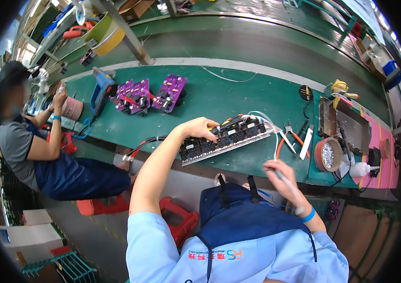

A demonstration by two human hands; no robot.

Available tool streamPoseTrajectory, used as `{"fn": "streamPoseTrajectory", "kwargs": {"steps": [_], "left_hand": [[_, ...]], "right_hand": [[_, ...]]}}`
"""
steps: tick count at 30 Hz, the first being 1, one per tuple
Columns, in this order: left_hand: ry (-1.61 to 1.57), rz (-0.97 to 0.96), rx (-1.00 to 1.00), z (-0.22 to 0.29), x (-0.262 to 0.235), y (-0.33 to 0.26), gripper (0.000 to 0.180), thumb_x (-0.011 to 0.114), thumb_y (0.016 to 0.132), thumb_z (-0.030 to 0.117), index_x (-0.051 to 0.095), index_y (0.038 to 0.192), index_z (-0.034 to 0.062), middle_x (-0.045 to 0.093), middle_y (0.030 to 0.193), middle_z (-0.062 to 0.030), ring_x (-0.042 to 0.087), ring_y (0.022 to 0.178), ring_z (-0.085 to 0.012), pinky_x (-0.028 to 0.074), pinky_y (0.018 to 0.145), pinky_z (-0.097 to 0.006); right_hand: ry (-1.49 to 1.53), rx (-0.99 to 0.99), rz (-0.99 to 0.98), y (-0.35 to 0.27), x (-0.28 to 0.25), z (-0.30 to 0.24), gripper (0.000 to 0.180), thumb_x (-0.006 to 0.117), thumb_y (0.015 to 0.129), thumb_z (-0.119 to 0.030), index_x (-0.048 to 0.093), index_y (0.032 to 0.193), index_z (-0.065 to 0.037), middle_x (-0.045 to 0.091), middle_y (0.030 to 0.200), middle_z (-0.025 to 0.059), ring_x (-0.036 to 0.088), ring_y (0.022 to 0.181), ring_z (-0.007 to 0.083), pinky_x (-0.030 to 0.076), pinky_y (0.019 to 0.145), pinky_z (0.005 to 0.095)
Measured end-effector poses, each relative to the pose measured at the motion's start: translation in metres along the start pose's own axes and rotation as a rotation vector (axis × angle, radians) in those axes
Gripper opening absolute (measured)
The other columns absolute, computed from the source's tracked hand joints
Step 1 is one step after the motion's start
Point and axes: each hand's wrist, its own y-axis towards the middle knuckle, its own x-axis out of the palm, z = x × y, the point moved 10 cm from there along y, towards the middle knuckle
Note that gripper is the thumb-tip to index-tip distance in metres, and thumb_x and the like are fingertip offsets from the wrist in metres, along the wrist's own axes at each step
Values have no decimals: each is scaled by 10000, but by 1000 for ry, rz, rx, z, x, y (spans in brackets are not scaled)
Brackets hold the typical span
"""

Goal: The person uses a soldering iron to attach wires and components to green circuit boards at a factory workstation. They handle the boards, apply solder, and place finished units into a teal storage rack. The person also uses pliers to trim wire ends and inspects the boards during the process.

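Near the bench's front edge sits a long circuit board assembly (226, 141) with black modules, a silver metal strip and bundled wires. Over its top my left hand (200, 129) reaches, thumb and fingers closed around the wire bundle and upper edge. A long white cable tie (276, 147) loops from the assembly's right end down to my right hand (280, 177), which pinches it; its tail trails toward my wrist. Red and black leads (140, 145) stick out left of the assembly. Orange-handled pliers (284, 139) lie just right of it.
A white-handled tool (307, 142), a round tub of small metal parts (327, 154), a metal tray (351, 125) and a white squeeze bottle (361, 170) stand right. Purple circuit boards (169, 93) and a blue heat gun (102, 87) lie left, near a seated co-worker (35, 127).
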Motion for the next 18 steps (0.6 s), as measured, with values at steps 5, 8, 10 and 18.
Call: {"fn": "streamPoseTrajectory", "kwargs": {"steps": [5,8,10,18], "left_hand": [[-92,-58,-9,3,2,3,597,660,569,163,500,1135,63,595,949,-76,538,824,-129,404,783,-252],[-144,-85,4,6,4,3,587,663,565,157,510,1124,63,596,943,-73,538,820,-129,406,777,-251],[-122,-94,0,6,4,3,590,675,562,162,511,1120,62,595,936,-66,534,812,-129,408,770,-248],[-133,-89,28,8,5,4,584,693,554,181,520,1086,16,598,910,-71,527,794,-121,402,761,-248]], "right_hand": [[-158,-23,36,9,21,0,277,534,729,-23,517,1005,-13,566,887,140,568,805,262,446,699,315],[-235,-10,209,14,2,3,282,497,744,-1,501,1026,-15,568,823,128,568,745,266,448,659,317],[-330,-8,319,15,-14,2,281,486,744,7,499,1023,-16,558,790,125,558,717,275,444,644,325],[-697,-202,550,31,-49,-11,298,624,659,-51,543,945,-44,526,940,137,503,893,302,391,781,368]]}}
